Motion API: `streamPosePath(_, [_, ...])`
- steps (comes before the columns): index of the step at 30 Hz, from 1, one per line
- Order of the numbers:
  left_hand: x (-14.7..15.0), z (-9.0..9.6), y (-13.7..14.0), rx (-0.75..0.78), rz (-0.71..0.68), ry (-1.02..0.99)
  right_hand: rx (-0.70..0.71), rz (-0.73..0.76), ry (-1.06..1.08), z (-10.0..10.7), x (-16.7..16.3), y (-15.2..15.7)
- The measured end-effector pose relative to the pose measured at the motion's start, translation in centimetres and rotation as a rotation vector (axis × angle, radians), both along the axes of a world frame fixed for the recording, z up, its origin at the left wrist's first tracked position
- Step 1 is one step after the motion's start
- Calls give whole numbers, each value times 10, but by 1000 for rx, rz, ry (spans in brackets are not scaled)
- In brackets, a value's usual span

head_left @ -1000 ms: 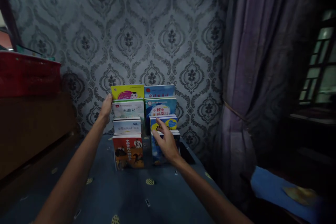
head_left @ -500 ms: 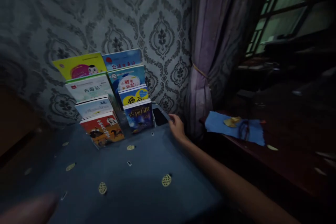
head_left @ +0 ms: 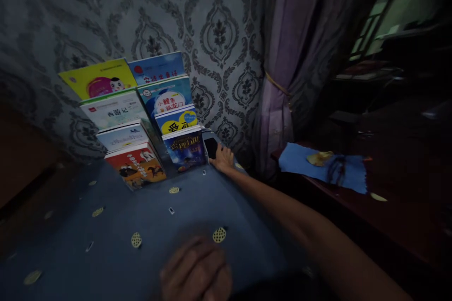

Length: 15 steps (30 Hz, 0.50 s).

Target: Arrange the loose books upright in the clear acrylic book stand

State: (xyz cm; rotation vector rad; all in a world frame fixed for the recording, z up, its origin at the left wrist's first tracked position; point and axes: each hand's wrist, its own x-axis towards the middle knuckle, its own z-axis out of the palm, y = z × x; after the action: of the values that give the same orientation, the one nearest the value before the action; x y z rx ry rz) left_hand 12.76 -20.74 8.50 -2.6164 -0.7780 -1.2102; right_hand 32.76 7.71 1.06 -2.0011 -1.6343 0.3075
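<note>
My right hand (head_left: 223, 157) reaches to the far right part of the cloth-covered table. Its fingers and thumb close around the right end of a dark, flat phone (head_left: 211, 147), hiding part of it. Just left of the phone stands a dark blue book (head_left: 184, 149), the front one of the right-hand row. Low in the middle of the view, my left hand (head_left: 197, 270) is curled with its fingers folded in, slightly blurred, above the near part of the table. Nothing shows in it.
Two stepped rows of children's books stand against the patterned wall, with a red-orange book (head_left: 137, 167) at the front left. A purple curtain (head_left: 278, 103) hangs at the right. Beyond it, a blue cloth (head_left: 300, 167) lies on a dark red surface (head_left: 399, 225).
My right hand has moved left from the table's far right edge onto the phone. My left hand has come from the lower left corner to the bottom middle. The view has shifted slightly.
</note>
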Motion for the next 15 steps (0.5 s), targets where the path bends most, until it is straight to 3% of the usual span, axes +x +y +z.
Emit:
streamPosePath(3, [10, -21, 7, 22, 38, 152, -38, 27, -62, 6, -2, 6])
streamPosePath(7, [-7, -50, 15, -138, 185, 239, -88, 39, -112, 10, -2, 10])
streamPosePath(11, [-41, -67, 28, -283, 309, 217, -90, -6, -130, 11, -1, 7])
streamPosePath(15, [-71, -72, 43, -407, 387, 92, -92, -64, -76, 16, 4, -1])
